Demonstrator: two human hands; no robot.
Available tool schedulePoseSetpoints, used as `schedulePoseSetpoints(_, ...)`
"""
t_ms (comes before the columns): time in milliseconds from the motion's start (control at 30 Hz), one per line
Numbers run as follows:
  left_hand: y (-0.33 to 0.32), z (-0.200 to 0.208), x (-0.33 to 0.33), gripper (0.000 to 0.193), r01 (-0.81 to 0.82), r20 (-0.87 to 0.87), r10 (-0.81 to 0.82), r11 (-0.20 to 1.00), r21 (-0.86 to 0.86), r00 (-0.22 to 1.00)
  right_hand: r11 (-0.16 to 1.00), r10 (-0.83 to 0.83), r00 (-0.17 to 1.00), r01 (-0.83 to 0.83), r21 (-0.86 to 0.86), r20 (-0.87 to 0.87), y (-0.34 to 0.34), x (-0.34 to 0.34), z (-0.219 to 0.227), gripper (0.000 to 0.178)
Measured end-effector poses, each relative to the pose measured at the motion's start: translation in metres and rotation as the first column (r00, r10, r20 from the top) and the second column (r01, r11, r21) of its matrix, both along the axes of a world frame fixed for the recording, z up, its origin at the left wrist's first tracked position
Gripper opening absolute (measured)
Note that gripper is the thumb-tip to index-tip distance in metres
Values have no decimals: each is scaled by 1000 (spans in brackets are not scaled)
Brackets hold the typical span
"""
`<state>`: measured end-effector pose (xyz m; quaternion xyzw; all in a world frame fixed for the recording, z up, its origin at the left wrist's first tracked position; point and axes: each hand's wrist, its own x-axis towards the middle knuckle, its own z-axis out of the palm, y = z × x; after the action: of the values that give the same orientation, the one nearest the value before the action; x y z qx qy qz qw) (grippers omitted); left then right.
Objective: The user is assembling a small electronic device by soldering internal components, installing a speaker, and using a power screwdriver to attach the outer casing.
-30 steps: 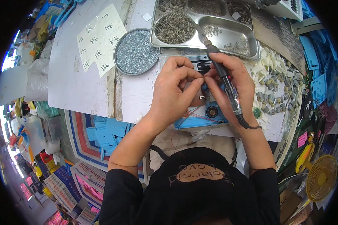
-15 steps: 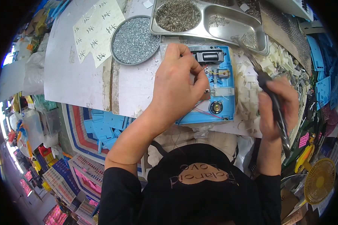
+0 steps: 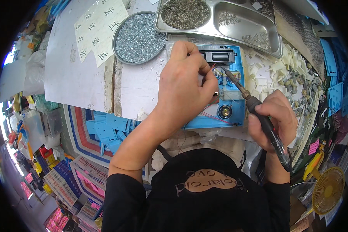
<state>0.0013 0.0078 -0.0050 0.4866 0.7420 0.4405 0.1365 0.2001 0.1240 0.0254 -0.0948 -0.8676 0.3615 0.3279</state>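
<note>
A blue plastic housing (image 3: 236,112) lies on the table before me, fitted with a black roller part (image 3: 221,57), a small round speaker (image 3: 224,111) and thin red wires. My left hand (image 3: 187,79) rests over its left half, thumb and fingers pinched together near a red wire end; what exactly they hold is hidden. In my right hand (image 3: 276,120) is a soldering iron (image 3: 259,106) with a black handle, its fingers wrapped round the grip. The iron's metal tip points up and left, over the housing beside the left fingertips. Whether the tip touches anything, I cannot tell.
A round dish of small metal pins (image 3: 139,38) and a steel compartment tray of springs (image 3: 276,40) stand beyond the housing. Loose white and grey plastic parts (image 3: 282,73) cover the right side. Blue panels (image 3: 108,129) fill a striped bag at left; a yellow fan (image 3: 328,189) is lower right.
My right hand has brought the soldering iron leftward, its tip now over the housing near my left fingers. The left hand keeps its pinch almost in place.
</note>
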Motion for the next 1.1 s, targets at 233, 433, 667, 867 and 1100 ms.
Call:
schedulePoseSetpoints(233,1,-2,-2,4,-1,-124,8,999,52,992,999,16,1000,-16,35,-19,1,-6,-6,35)
schedulePoseSetpoints(433,1,-2,2,5,-34,-10,34,999,25,999,998,7,1000,-6,56,-27,2,-12,-11,36)
schedulePoseSetpoints(667,1,-4,0,5,-46,-128,57,995,86,990,992,27,999,-23,124,-24,5,-14,-13,40)
schedulePoseSetpoints(867,2,-3,2,6,-70,-44,73,995,72,996,988,51,999,-49,148,-13,9,-9,-11,42)
schedulePoseSetpoints(1100,2,-3,2,5,-71,-17,72,996,45,997,999,40,999,-40,29,0,12,-1,-7,35)
